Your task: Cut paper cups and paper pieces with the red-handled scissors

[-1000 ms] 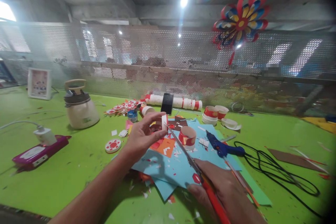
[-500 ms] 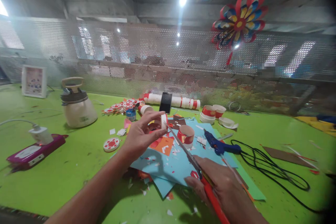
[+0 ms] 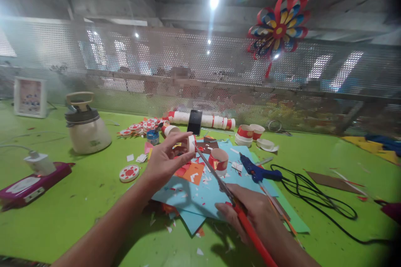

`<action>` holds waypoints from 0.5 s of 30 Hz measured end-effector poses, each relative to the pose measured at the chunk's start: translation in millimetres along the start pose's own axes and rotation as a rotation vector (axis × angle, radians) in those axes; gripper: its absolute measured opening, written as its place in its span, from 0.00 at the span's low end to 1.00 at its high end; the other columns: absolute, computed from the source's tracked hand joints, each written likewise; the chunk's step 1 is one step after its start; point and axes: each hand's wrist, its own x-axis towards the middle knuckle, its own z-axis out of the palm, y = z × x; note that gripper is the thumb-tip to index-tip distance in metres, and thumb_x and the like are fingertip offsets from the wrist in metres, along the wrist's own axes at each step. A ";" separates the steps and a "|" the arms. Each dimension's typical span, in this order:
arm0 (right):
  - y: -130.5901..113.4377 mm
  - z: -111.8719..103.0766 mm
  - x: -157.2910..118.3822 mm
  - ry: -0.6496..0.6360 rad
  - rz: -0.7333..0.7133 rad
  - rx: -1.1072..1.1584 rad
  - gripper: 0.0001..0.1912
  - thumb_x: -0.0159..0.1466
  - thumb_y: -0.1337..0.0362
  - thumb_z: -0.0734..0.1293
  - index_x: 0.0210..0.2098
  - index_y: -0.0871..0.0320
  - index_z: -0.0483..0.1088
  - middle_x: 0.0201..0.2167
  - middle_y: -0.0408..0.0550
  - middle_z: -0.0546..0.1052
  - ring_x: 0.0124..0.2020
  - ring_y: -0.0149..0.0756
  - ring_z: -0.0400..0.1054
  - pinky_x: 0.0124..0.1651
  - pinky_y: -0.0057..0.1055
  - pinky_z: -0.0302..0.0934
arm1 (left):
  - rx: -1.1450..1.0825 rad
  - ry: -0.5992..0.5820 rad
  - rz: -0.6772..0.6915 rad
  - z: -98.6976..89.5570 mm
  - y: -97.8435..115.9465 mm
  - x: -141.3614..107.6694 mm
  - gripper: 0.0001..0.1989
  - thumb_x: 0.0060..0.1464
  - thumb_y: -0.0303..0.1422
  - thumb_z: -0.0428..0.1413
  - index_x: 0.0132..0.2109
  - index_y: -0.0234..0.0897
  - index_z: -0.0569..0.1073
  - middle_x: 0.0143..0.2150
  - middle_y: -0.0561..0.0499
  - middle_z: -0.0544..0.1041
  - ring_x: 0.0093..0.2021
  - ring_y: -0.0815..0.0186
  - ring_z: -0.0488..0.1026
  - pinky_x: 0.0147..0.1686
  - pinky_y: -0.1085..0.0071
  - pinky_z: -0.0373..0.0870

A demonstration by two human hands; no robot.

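Observation:
My left hand [image 3: 167, 156] pinches a short white and red ring cut from a paper cup [image 3: 191, 144] between thumb and fingers. Red-handled scissors [image 3: 246, 227] are gripped in my right hand [image 3: 253, 212], their long blades pointing up and left. The tip of the blades reaches the ring's right edge; whether it touches cannot be made out. Just right of the blades stands a red and white paper cup piece [image 3: 218, 162]. Under both hands lie light blue paper sheets [image 3: 188, 194], with an orange piece [image 3: 194, 173] and small scraps on them.
A blue glue gun [image 3: 258, 171] with a coiled black cable [image 3: 313, 194] lies to the right. Cup pieces [image 3: 244, 133], a phone [image 3: 194, 122] and a long white tube [image 3: 203, 119] are behind. Leftward are a patterned disc [image 3: 129, 173], a flask [image 3: 89, 133] and a power strip [image 3: 34, 185].
The view has turned slightly to the right, so everything sits a little further left. Both hands keep nearly the same pose on the ring and the scissors.

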 end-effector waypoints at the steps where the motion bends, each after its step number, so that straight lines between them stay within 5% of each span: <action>1: -2.7 -2.1 0.2 -0.014 0.012 0.064 0.16 0.66 0.53 0.59 0.34 0.57 0.70 0.22 0.43 0.71 0.23 0.33 0.63 0.26 0.28 0.55 | 0.011 -0.004 0.004 -0.3 -0.8 0.3 0.19 0.47 0.28 0.63 0.49 0.37 0.77 0.50 0.45 0.72 0.45 0.62 0.71 0.45 0.68 0.72; 6: -12.7 -8.9 -0.7 -0.067 0.107 0.329 0.20 0.67 0.50 0.57 0.31 0.57 0.69 0.18 0.38 0.63 0.19 0.28 0.57 0.22 0.24 0.50 | 0.088 -0.015 0.063 -1.7 -3.4 2.2 0.18 0.49 0.30 0.62 0.49 0.37 0.75 0.49 0.45 0.71 0.44 0.64 0.71 0.44 0.70 0.72; 15: -4.8 -4.0 1.8 0.019 0.003 0.078 0.11 0.65 0.58 0.61 0.34 0.56 0.71 0.21 0.39 0.66 0.22 0.30 0.59 0.26 0.24 0.55 | 0.141 -0.031 0.068 -4.5 -5.4 2.4 0.18 0.49 0.32 0.62 0.49 0.39 0.74 0.47 0.48 0.71 0.43 0.66 0.71 0.45 0.69 0.72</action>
